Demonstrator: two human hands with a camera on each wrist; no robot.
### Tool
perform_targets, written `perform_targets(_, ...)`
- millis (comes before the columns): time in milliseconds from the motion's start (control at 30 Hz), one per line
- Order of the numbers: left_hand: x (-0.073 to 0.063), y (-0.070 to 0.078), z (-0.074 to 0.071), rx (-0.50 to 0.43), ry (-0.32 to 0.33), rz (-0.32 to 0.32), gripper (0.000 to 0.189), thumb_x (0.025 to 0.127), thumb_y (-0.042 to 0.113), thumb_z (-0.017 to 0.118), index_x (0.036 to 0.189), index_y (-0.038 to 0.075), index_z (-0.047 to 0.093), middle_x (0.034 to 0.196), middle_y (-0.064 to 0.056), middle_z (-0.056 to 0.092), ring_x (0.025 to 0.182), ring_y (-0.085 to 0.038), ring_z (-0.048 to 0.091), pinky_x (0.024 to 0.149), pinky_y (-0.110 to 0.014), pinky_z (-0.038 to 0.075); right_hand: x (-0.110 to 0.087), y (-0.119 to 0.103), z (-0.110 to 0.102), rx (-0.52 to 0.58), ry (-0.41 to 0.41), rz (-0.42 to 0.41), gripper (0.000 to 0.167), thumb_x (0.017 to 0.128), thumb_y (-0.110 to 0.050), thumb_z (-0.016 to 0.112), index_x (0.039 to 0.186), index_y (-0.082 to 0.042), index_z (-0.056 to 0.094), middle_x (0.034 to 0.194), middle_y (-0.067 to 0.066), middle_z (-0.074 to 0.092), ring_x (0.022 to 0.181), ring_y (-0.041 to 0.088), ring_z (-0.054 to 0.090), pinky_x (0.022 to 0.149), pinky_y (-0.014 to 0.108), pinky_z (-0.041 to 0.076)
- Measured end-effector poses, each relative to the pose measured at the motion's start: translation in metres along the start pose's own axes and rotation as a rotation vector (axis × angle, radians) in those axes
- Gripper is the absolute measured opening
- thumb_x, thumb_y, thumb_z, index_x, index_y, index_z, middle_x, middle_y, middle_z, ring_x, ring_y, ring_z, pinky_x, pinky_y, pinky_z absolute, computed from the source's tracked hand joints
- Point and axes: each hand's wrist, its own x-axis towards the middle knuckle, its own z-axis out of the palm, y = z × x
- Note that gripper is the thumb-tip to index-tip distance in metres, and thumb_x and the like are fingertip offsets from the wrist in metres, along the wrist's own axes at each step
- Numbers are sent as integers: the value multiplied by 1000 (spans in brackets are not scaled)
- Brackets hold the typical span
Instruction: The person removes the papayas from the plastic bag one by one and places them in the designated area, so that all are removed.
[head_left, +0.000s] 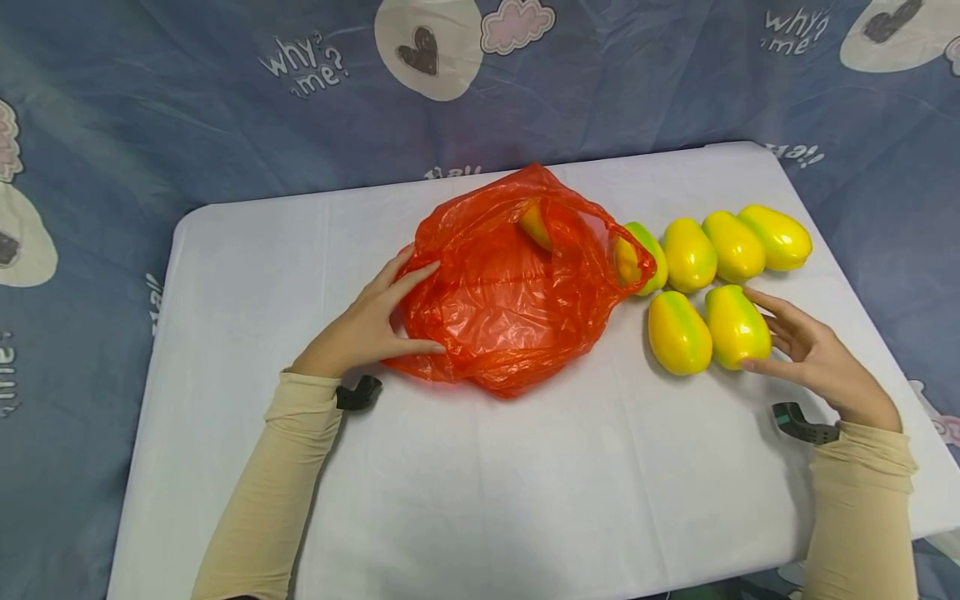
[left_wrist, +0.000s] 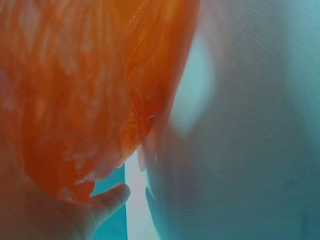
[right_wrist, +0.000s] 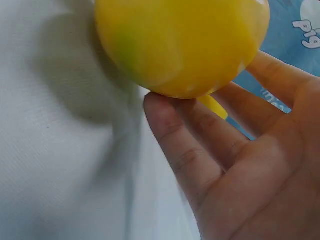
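A crumpled red plastic bag (head_left: 517, 308) lies on the table, one yellow fruit (head_left: 534, 225) showing inside it. My left hand (head_left: 371, 325) rests on the bag's left side with fingers and thumb spread. In the left wrist view the red plastic (left_wrist: 75, 90) hides most of that hand. On the right, my right hand (head_left: 817, 358) holds a glossy yellow-green fruit (head_left: 735, 325) by its right side, thumb at the near end and index finger at the far end. Its fingertips meet this fruit (right_wrist: 185, 45) in the right wrist view, where no thumb is seen.
Another such fruit (head_left: 678, 333) touches the held one on its left. Behind them several more fruits (head_left: 731, 246) stand in a row, the leftmost partly under the bag's handle (head_left: 637, 258). A white cloth covers the table (head_left: 480, 483); a printed blue curtain (head_left: 225, 108) hangs behind.
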Motion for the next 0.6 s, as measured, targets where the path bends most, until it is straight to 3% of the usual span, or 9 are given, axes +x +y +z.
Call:
perform_targets(200, 0, 0, 0, -2, -1, 4, 111, 71, 64, 87, 161, 47, 26, 174, 10, 0, 161, -34, 14, 118, -72, 33, 3, 4, 2, 13, -53, -5, 86, 93, 3, 70, 164, -22, 29, 167, -10, 32, 142, -13, 32, 104, 1, 33)
perform_targets(367, 0, 0, 1, 0, 0, 11, 111, 71, 63, 88, 162, 43, 27, 175, 9, 1, 161, -34, 14, 118, -72, 32, 5, 5, 3, 79, -83, -30, 85, 94, 7, 65, 165, -19, 26, 167, -7, 31, 140, -10, 37, 102, 3, 37)
perform_targets(600, 0, 1, 0, 3, -3, -2, 111, 70, 65, 87, 161, 46, 26, 175, 9, 1, 161, -34, 14, 118, -71, 33, 11, 8, 6, 158, -93, -90, 87, 90, 14, 62, 164, -13, 26, 168, -1, 29, 144, -3, 35, 104, 4, 37)
